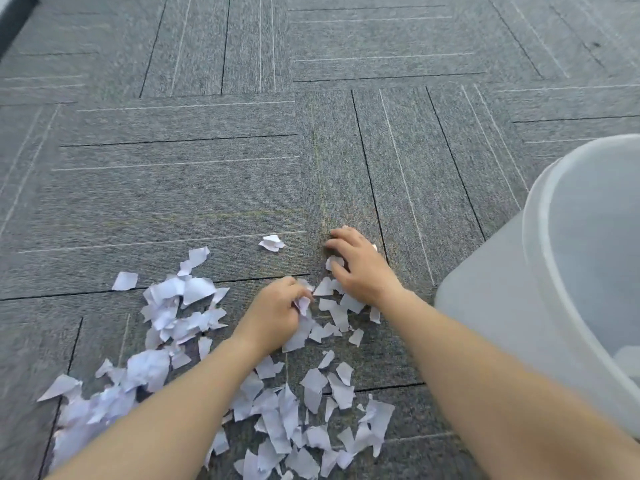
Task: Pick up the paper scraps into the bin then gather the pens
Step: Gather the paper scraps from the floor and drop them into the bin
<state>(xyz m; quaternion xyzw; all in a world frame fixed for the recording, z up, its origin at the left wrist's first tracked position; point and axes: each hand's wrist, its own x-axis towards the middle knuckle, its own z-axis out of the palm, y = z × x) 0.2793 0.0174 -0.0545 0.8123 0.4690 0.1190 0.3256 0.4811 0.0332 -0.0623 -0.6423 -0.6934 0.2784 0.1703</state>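
Several torn white paper scraps [162,317] lie scattered over the grey carpet, thickest at the lower left and between my forearms. My left hand [277,313] is curled around a few scraps pinched at its fingertips. My right hand [360,265] rests fingers-down on the carpet just beyond it, with a scrap under its fingers and thumb. One scrap [272,242] lies alone to the left of my right hand. A translucent white bin [540,271] stands at the right, with a little paper showing through its bottom. No pens are in view.
Grey carpet tiles [207,150] with thin light and dark lines cover the whole floor. The bin's rim [535,220] is close to my right forearm. A dark edge [10,19] shows at the top left corner.
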